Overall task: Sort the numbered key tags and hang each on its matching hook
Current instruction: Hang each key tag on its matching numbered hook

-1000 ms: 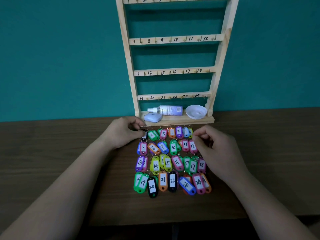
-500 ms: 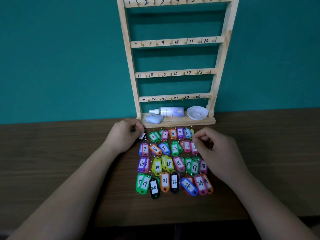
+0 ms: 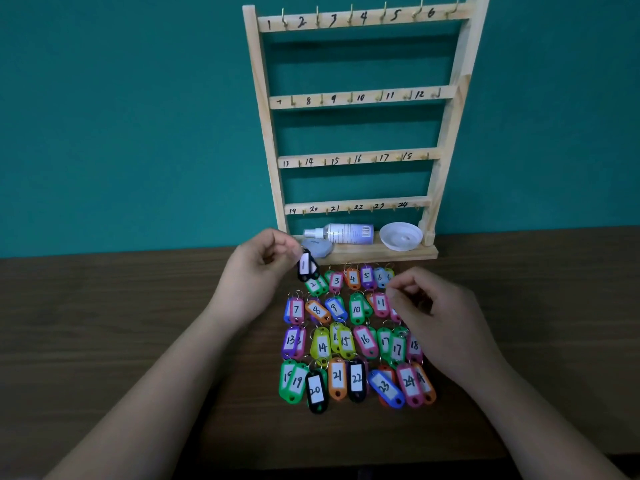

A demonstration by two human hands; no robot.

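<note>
Left hand point(image 3: 258, 268), raised, pinches a black plastic key tag numbered 1 point(image 3: 306, 268) at its fingers point(image 3: 280, 241). Right hand point(image 3: 440, 323) sits lower, fingers curled, grip unclear. Both forearms reach forward.

A flat teal wall point(image 3: 121, 116) filled the whole back of the scene, painted evenly from side to side and a shade darker toward its upper corners. Against it stood a dark brown table point(image 3: 104, 323), its wood grain running in long streaks from left to right, the matte top only faintly brightened by a soft, dim light. Beneath the table's near edge there was just a dark strip, too murky for me to make out any floor.
</note>
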